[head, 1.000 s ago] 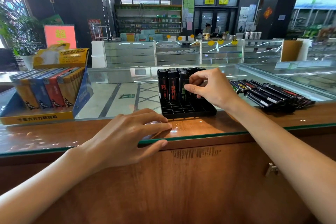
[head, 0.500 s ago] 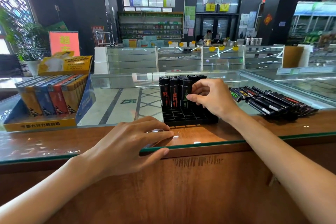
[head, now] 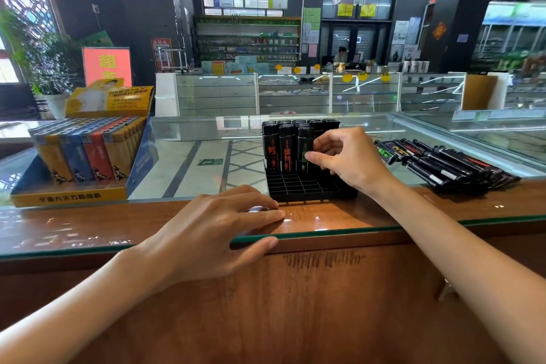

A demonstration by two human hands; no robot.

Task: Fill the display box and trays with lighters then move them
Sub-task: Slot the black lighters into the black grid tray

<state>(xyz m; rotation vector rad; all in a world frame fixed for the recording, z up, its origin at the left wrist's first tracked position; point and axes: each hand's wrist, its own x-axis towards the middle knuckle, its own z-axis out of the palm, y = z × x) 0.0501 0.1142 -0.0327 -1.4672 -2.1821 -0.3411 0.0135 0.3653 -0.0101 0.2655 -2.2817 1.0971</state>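
**Q:** Which step is being worked on here? Looks like the black tray (head: 307, 186) is only partly loaded.

**A:** Yep, the filling step, as far as can be judged. The tray is parked near the front edge of the glass counter (head: 88, 233), roughly mid-width. Its back rows are packed with upright black lighters (head: 285, 146); the front cells are seen empty. One lighter with green print (head: 304, 151) is pinched between thumb and fingertips of the right hand (head: 348, 156) and is being seated at the end of the frontmost filled row. The left hand (head: 212, 233) is laid flat, fingers loosely spread, over the counter's front edge, nothing held.

**Q:** And what's needed next?

**A:** Probably another one has to be fetched from the loose pile of lighters (head: 443, 162) lying toward the counter's right end, then dropped upright into the next free cell. The colourful display box (head: 79, 156) at the left end already looks full, so only the tray is left before anything gets moved.
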